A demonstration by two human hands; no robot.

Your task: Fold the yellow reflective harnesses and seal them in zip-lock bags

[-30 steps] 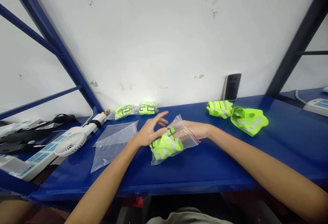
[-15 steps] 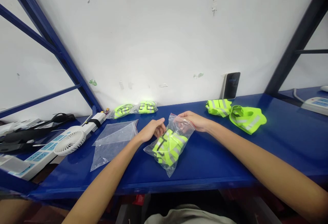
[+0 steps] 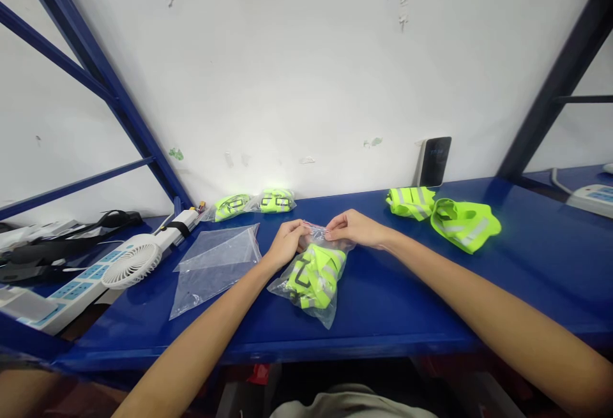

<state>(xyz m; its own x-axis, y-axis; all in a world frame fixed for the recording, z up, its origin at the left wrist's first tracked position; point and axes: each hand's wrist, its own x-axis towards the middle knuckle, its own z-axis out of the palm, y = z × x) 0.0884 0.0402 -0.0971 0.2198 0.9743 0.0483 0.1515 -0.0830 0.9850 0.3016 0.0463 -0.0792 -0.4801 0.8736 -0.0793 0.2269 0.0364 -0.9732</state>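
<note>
A clear zip bag (image 3: 330, 317) lies on the blue table in front of me, its zip edge at the far end. Inside it is a folded neon yellow-green reflective strap bundle (image 3: 317, 276) with grey bands and a black buckle. My left hand (image 3: 288, 241) pinches the left end of the bag's zip edge. With thumb and fingers closed, my right hand (image 3: 355, 228) grips the same edge farther right. Both hands are close together above the bundle.
Flat clear bags (image 3: 211, 271) lie left of my left forearm. Two packed bags (image 3: 278, 200) rest by the wall. Loose neon reflective bundles (image 3: 467, 223) sit at right, near a phone (image 3: 434, 161) leaning on the wall. A white fan (image 3: 133, 266) and power strip (image 3: 71, 290) are at left.
My left hand has moved up and closed on the bag's zip edge. My right hand has shifted its grip along the edge, and the bag's mouth now looks flatter.
</note>
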